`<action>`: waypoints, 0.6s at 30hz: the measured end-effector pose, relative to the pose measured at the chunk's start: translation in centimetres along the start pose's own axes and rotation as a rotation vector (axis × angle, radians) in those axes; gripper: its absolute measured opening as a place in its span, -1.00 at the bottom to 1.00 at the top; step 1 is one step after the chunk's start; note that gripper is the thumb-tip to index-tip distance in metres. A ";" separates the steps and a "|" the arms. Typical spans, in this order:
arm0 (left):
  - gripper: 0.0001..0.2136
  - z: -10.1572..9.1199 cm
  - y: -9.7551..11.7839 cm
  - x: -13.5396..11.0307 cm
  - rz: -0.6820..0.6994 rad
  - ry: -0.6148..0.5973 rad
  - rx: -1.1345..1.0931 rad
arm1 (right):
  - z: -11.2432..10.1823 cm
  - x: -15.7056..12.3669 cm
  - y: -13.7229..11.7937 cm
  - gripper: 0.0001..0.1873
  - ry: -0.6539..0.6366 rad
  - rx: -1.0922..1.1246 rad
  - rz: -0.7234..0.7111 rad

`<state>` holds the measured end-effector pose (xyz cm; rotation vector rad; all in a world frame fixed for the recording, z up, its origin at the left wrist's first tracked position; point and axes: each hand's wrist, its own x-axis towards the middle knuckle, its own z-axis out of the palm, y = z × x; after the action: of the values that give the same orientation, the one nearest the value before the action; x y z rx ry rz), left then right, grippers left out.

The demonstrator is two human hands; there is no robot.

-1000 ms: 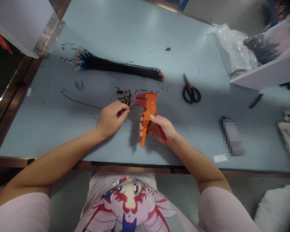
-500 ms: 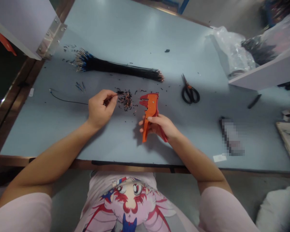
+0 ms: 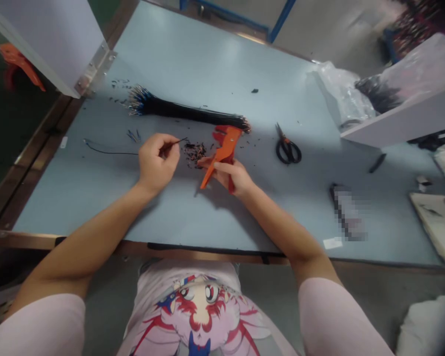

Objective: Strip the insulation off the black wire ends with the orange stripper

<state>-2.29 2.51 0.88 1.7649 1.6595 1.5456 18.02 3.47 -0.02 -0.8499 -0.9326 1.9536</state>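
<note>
My left hand [image 3: 158, 162] pinches a thin black wire [image 3: 113, 153] close to one end, which pokes out to the right of my fingertips. The rest of that wire trails left over the table to a small blue tip. In my right hand [image 3: 232, 174] is an orange and red wire stripper [image 3: 227, 144], its jaws up and turned left, near the right end of a bundle of black wires [image 3: 196, 113]. That bundle has blue and metal tips at its left and bare copper at its right. Between my hands lies a pile of black and copper scraps [image 3: 195, 152].
Black-handled scissors [image 3: 288, 150] lie right of the stripper. Farther right are a blurred-out object [image 3: 348, 210], a white label [image 3: 333, 243] and a shelf panel [image 3: 404, 116] beside plastic bags [image 3: 346, 94]. Several loose blue-tipped pieces [image 3: 134, 135] rest left of my left hand.
My right hand has moved up and left with the wire stripper, tilting it and bringing its jaws near the bundle. My left hand still pinches the wire. The whole view has shifted a little.
</note>
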 end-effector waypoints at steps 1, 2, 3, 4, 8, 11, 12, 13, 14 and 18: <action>-0.95 0.1 0.2 -0.2 -0.016 -0.009 -0.020 | -0.2 -0.2 -0.4 -0.76 0.014 0.009 -0.013; -0.95 0.2 0.5 -0.4 -0.040 -0.021 -0.047 | -0.5 -0.7 -0.6 -0.75 0.024 0.017 -0.004; -0.94 0.3 0.7 -0.7 -0.061 -0.037 -0.077 | -0.7 -1.4 -0.7 -0.72 0.037 0.016 0.023; -0.94 0.5 0.9 -1.0 -0.079 -0.058 -0.109 | -1.0 -2.3 -0.8 -0.70 0.040 0.008 0.055; -0.91 1.1 1.2 -1.9 -0.069 -0.199 -0.202 | -1.4 -5.5 -0.5 -0.71 -0.026 -0.119 0.123; -0.90 1.1 1.1 -2.3 0.013 -0.267 -0.143 | -1.3 -6.3 -0.8 -0.74 -0.086 -0.284 0.134; -0.89 1.1 1.1 -2.3 0.054 -0.269 -0.101 | -1.2 -6.4 -0.9 -0.74 -0.100 -0.344 0.118; -0.88 1.0 1.1 -2.2 0.101 -0.267 -0.058 | -1.2 -6.3 -1.1 -0.74 -0.107 -0.400 0.097; -0.88 0.9 1.0 -2.2 0.148 -0.264 -0.021 | -1.2 -6.3 -1.2 -0.74 -0.108 -0.451 0.079; -0.87 0.8 1.1 -2.2 0.252 -0.286 0.068 | -1.2 -6.5 -1.4 -0.74 -0.115 -0.558 0.063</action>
<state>-0.56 0.69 0.31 2.1831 1.4109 1.2645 22.52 -1.14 1.97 -1.0893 -1.5779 1.8289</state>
